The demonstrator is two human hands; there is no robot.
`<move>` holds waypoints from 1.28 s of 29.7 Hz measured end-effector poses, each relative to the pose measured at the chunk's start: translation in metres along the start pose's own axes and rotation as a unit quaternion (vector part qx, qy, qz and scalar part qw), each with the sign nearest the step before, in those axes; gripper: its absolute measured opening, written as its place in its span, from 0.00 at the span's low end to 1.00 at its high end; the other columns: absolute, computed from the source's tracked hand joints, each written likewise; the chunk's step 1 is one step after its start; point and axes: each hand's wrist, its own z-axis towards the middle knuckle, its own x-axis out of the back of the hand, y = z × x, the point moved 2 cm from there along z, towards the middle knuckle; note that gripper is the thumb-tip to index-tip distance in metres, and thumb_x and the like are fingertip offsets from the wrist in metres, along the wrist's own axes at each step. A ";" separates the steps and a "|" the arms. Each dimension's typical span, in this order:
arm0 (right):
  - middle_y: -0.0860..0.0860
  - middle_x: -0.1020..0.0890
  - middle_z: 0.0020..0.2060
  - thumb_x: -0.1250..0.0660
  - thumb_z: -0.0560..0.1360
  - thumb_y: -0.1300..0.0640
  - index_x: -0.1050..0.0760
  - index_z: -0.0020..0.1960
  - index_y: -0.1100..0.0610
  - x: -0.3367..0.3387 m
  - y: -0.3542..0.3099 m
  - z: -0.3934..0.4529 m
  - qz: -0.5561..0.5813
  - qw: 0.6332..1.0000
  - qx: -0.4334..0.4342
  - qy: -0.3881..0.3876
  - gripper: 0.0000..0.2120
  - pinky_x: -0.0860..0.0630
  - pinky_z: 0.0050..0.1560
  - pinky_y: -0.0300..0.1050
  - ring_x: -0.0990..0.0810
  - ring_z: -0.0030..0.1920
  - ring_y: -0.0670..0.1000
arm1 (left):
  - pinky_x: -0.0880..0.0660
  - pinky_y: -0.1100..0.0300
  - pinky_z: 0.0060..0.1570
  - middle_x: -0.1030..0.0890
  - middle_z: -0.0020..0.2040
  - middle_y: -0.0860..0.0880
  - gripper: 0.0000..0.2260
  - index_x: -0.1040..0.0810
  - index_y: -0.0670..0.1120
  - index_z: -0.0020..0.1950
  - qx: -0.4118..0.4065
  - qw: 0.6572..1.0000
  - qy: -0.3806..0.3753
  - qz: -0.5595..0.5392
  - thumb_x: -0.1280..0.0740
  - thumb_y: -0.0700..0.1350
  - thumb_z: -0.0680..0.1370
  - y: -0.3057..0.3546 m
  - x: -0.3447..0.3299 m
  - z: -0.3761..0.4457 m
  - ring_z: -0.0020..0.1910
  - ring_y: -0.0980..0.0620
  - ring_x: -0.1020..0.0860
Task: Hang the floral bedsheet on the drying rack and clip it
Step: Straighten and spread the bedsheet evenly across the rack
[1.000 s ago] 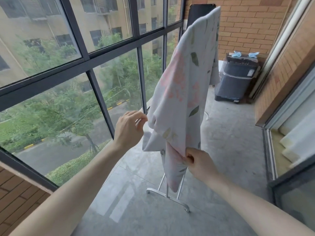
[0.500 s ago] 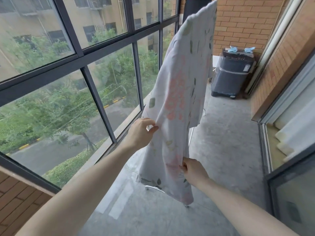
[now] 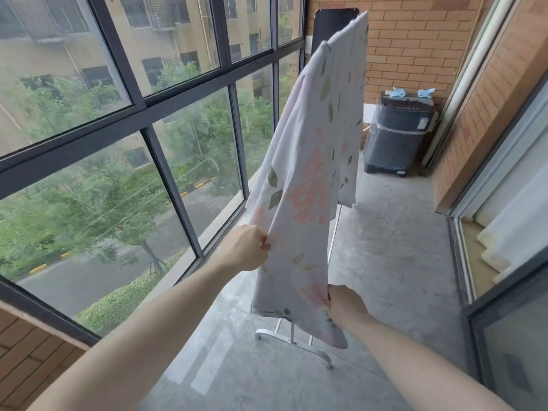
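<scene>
Over drying rack (image 3: pixel 296 339): floral bedsheet (image 3: pixel 308 185) draped; left hand (image 3: pixel 246 247) pinches left edge, right hand (image 3: pixel 345 307) grips lower edge.

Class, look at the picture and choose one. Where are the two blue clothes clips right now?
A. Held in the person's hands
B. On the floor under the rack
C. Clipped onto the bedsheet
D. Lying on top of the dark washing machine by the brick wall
D: the blue clips lie on the washing machine, while both hands grip only the bedsheet.

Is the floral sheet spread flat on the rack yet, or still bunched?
Still bunched. The floral bedsheet hangs draped in folds, while the left hand and right hand pinch its edges.
</scene>
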 end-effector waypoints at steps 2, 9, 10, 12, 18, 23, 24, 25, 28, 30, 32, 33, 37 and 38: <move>0.54 0.16 0.46 0.35 0.75 0.61 0.22 0.52 0.55 -0.012 0.002 -0.002 -0.010 1.000 -0.008 -0.017 0.08 0.18 0.46 0.49 0.15 0.46 0.56 | 0.21 0.55 0.43 0.17 0.44 0.49 0.07 0.17 0.49 0.46 0.003 0.999 -0.028 0.023 0.33 0.49 0.75 -0.002 -0.005 -0.005 0.48 0.43 0.20; 0.47 0.21 0.39 0.37 0.79 0.53 0.22 0.47 0.51 -0.012 0.005 -0.007 0.004 0.999 -0.038 0.007 0.06 0.31 0.33 0.41 0.21 0.39 0.53 | 0.28 0.58 0.39 0.19 0.45 0.50 0.07 0.18 0.48 0.47 -0.020 0.996 -0.060 0.056 0.34 0.48 0.77 -0.003 -0.014 -0.015 0.43 0.45 0.24; 0.48 0.20 0.40 0.38 0.79 0.55 0.23 0.47 0.50 -0.011 0.005 -0.009 0.010 0.999 -0.046 0.005 0.06 0.31 0.34 0.42 0.20 0.40 0.53 | 0.26 0.57 0.41 0.19 0.45 0.51 0.07 0.17 0.48 0.47 -0.019 0.997 -0.066 0.045 0.34 0.49 0.77 -0.006 -0.016 -0.015 0.44 0.45 0.23; 0.48 0.18 0.44 0.39 0.78 0.57 0.21 0.48 0.50 -0.007 0.005 -0.010 0.025 0.998 -0.056 0.007 0.09 0.31 0.37 0.42 0.17 0.46 0.53 | 0.22 0.56 0.48 0.17 0.48 0.55 0.06 0.16 0.51 0.48 -0.019 0.996 -0.087 -0.013 0.31 0.51 0.77 -0.013 -0.015 -0.015 0.50 0.48 0.20; 0.45 0.18 0.56 0.32 0.79 0.51 0.22 0.62 0.49 0.056 -0.017 -0.018 0.228 0.963 -0.015 0.139 0.12 0.25 0.48 0.44 0.18 0.48 0.47 | 0.24 0.59 0.57 0.19 0.60 0.56 0.15 0.19 0.54 0.61 0.057 0.970 -0.067 -0.228 0.27 0.42 0.76 -0.046 0.026 0.004 0.57 0.55 0.19; 0.41 0.19 0.56 0.30 0.80 0.50 0.23 0.64 0.49 0.155 -0.076 -0.047 0.423 0.859 0.090 0.275 0.14 0.25 0.44 0.33 0.18 0.47 0.40 | 0.22 0.50 0.63 0.22 0.64 0.53 0.24 0.26 0.50 0.71 0.111 0.912 0.027 -0.393 0.25 0.45 0.75 -0.040 0.069 0.048 0.61 0.51 0.21; 0.40 0.19 0.56 0.30 0.80 0.50 0.23 0.64 0.49 0.176 -0.087 -0.052 0.438 0.841 0.118 0.295 0.14 0.24 0.44 0.32 0.19 0.49 0.40 | 0.23 0.50 0.63 0.22 0.64 0.52 0.22 0.26 0.50 0.69 0.121 0.899 0.024 -0.420 0.26 0.44 0.76 -0.036 0.071 0.058 0.60 0.50 0.22; 0.41 0.20 0.57 0.29 0.80 0.49 0.24 0.64 0.49 0.192 -0.098 -0.057 0.447 0.826 0.144 0.312 0.14 0.23 0.44 0.32 0.19 0.50 0.41 | 0.23 0.51 0.62 0.22 0.63 0.50 0.16 0.24 0.51 0.63 0.136 0.886 0.010 -0.442 0.27 0.44 0.77 -0.031 0.068 0.064 0.59 0.49 0.23; 0.44 0.22 0.58 0.28 0.79 0.47 0.26 0.64 0.49 0.235 -0.119 -0.065 0.440 0.796 0.202 0.364 0.16 0.22 0.44 0.35 0.19 0.51 0.45 | 0.28 0.51 0.59 0.25 0.62 0.49 0.09 0.21 0.54 0.53 0.213 0.822 -0.092 -0.519 0.29 0.52 0.74 -0.023 0.047 0.070 0.59 0.48 0.27; 0.46 0.24 0.59 0.28 0.78 0.45 0.27 0.66 0.48 0.258 -0.129 -0.064 0.407 0.790 0.234 0.394 0.19 0.22 0.49 0.38 0.21 0.54 0.47 | 0.31 0.53 0.55 0.24 0.58 0.50 0.16 0.21 0.54 0.56 0.226 0.767 -0.137 -0.584 0.29 0.58 0.71 -0.024 0.037 0.073 0.53 0.49 0.28; 0.47 0.26 0.61 0.28 0.78 0.45 0.28 0.68 0.48 0.280 -0.135 -0.062 0.352 0.786 0.259 0.438 0.21 0.22 0.57 0.44 0.24 0.58 0.47 | 0.32 0.53 0.54 0.21 0.55 0.52 0.14 0.21 0.54 0.54 0.200 0.741 -0.137 -0.627 0.30 0.60 0.73 -0.029 0.037 0.083 0.52 0.50 0.25; 0.48 0.26 0.62 0.28 0.78 0.46 0.27 0.68 0.48 0.290 -0.138 -0.060 0.319 0.780 0.272 0.464 0.21 0.24 0.62 0.47 0.25 0.62 0.47 | 0.32 0.52 0.58 0.19 0.56 0.52 0.12 0.20 0.54 0.53 0.191 0.735 -0.128 -0.638 0.30 0.59 0.75 -0.030 0.039 0.088 0.54 0.51 0.24; 0.49 0.25 0.67 0.29 0.78 0.48 0.24 0.69 0.51 0.319 -0.155 -0.059 0.208 0.781 0.311 0.499 0.20 0.36 0.72 0.43 0.30 0.69 0.48 | 0.28 0.54 0.61 0.18 0.53 0.50 0.04 0.17 0.50 0.50 0.197 0.727 -0.045 -0.657 0.30 0.49 0.80 -0.039 0.048 0.107 0.50 0.53 0.20; 0.48 0.25 0.67 0.29 0.78 0.48 0.23 0.68 0.51 0.322 -0.161 -0.056 0.187 0.791 0.311 0.493 0.20 0.36 0.72 0.42 0.31 0.70 0.50 | 0.24 0.57 0.56 0.19 0.51 0.49 0.03 0.17 0.49 0.50 0.195 0.715 -0.033 -0.671 0.30 0.46 0.81 -0.044 0.050 0.112 0.47 0.52 0.20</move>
